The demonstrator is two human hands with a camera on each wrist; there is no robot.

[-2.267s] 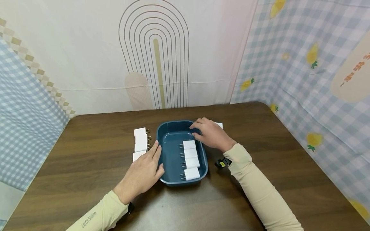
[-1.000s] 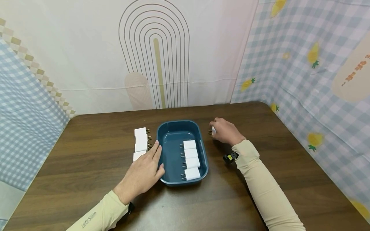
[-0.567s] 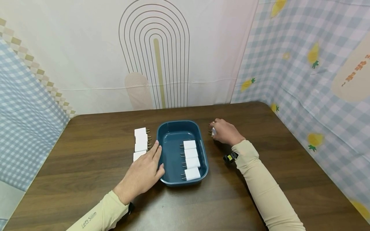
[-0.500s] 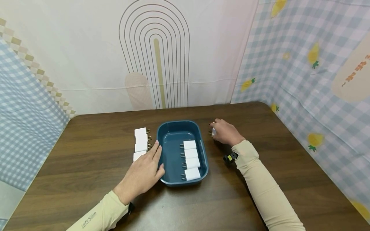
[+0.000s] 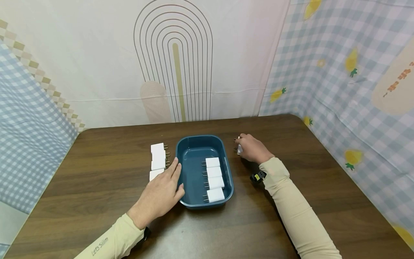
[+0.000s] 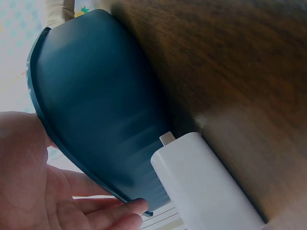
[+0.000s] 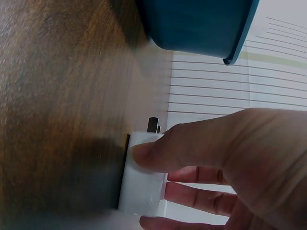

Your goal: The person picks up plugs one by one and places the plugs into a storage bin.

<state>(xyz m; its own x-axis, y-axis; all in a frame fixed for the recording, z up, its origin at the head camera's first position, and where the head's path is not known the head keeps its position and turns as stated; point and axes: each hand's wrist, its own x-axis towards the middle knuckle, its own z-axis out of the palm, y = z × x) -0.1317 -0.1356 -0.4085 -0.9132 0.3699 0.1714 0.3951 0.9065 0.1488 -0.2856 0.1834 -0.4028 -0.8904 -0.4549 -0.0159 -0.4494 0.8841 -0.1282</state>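
Note:
My left hand (image 5: 160,192) rests with its fingers on the left rim of a dark blue rectangular tray (image 5: 200,205). Several white plug chargers (image 5: 214,172) lie in a row along the tray's right side, prongs leftward. To the left of the tray, a row of white chargers (image 5: 158,155) with prongs rightward stands on the table, the nearest one (image 6: 204,184) close to my left hand and partly hidden by it. Right of the tray, my right hand (image 5: 253,146) pinches a white charger (image 7: 144,187) between thumb and fingers, low at the table. A further white sliver (image 5: 239,137) shows by the fingertips.
The brown wooden table (image 5: 200,233) carries everything. A printed cloth (image 5: 106,64) hangs along its back edge, and a checked cloth (image 5: 336,93) hangs at the right. A black wrist camera (image 5: 257,177) sits under the right wrist.
My right hand has moved right from the tray's far right rim to the table beside it, and pinches a charger there. A white sliver now shows beyond its fingers. The left hand stays put.

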